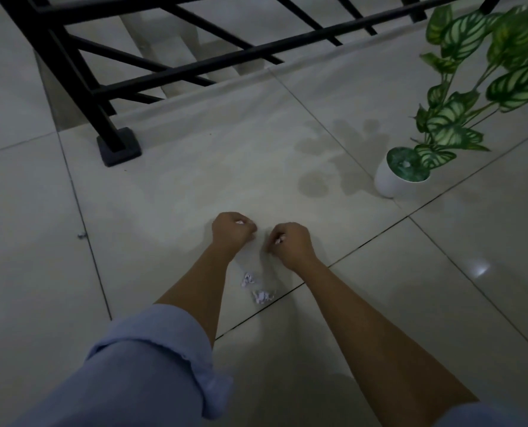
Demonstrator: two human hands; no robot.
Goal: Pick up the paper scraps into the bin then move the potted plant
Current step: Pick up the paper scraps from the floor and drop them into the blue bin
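White paper shows between the curled fingers of my left hand [232, 230], and a small bit also in my right hand [290, 241]; both fists are closed on a scrap, low over the floor tiles [170, 186]. Such paper is very light and soft, so I think a gentle pinch with the fingertips is enough, and squeezing will not harm it. Two more crumpled scraps [256, 288] lie on the tile between my forearms, just behind my hands. No bin is visible. To the front right, well apart, stands the potted plant [404, 174]. Its white pot looks smooth and maybe slippery, so I would take it around the wall with both hands, not by the thin stems.
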